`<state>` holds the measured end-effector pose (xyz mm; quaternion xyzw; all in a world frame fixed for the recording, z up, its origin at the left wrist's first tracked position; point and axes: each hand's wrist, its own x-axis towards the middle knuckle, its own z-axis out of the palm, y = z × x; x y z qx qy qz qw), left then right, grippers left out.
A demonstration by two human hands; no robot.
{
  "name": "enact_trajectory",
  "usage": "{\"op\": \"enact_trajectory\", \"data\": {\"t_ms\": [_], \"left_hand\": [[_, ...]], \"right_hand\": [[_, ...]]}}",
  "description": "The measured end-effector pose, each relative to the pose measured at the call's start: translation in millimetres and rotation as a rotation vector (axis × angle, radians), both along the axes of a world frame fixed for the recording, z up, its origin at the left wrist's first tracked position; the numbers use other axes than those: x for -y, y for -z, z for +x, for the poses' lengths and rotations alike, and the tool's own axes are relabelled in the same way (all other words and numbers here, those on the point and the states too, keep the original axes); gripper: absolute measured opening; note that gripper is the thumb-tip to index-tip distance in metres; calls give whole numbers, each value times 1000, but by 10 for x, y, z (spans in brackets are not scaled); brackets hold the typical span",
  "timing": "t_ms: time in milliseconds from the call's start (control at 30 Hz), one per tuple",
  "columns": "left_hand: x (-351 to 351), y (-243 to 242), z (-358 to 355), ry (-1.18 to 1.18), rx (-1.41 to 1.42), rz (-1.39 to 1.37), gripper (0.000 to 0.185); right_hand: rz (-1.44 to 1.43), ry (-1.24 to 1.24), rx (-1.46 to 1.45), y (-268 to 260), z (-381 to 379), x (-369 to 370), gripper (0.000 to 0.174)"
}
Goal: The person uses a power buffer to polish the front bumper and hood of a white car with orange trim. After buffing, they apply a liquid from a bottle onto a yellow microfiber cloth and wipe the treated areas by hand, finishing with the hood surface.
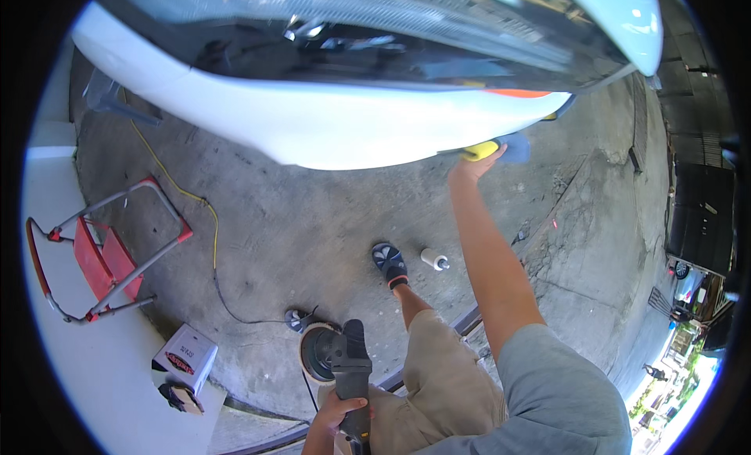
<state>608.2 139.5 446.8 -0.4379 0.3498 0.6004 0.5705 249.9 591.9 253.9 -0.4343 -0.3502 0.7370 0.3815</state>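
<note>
My left hand (337,411) grips the body of a dark electric polisher (352,370) at the bottom of the view, held close to my legs. Its round pad (318,353) faces left. My right arm reaches forward, and my right hand (476,166) holds a folded microfibre cloth (481,150), yellow on one part and blue-grey on another. The cloth is at the lower edge of a white vehicle (328,124); whether it touches the paint I cannot tell. Above the white panel runs dark reflective glass (375,50), with an orange lamp (519,93) towards the right.
A white bottle (433,259) is on the concrete beside my foot. A yellow cord (176,184) crosses the floor at left. A red-and-grey step ladder (108,255) lies near the white wall, with a cardboard box (186,355) below it. A grey plastic stool (111,97) stands upper left.
</note>
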Motion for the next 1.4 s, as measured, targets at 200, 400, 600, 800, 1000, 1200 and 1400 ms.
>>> {"op": "enact_trajectory", "data": {"t_ms": [200, 400, 600, 800, 1000, 1200, 1400], "left_hand": [[103, 115, 134, -61, 1, -13, 47], [243, 242, 366, -116, 9, 13, 47], [208, 299, 425, -100, 60, 49, 47], [152, 298, 425, -67, 42, 56, 46], [194, 194, 469, -126, -102, 89, 42], [196, 176, 508, -129, -84, 53, 43], [118, 237, 506, -90, -45, 20, 46]], "right_hand": [[623, -182, 484, 920, -306, 761, 80], [1326, -836, 955, 760, -299, 2414, 78], [1708, -1589, 897, 719, -135, 2641, 67], [1932, -1847, 898, 227, -78, 1405, 68], [1868, -1773, 1525, 315, 402, 1114, 79], [1828, -1591, 1348, 458, 41, 2333, 83], [1897, -1402, 711, 552, -13, 2829, 60]]}}
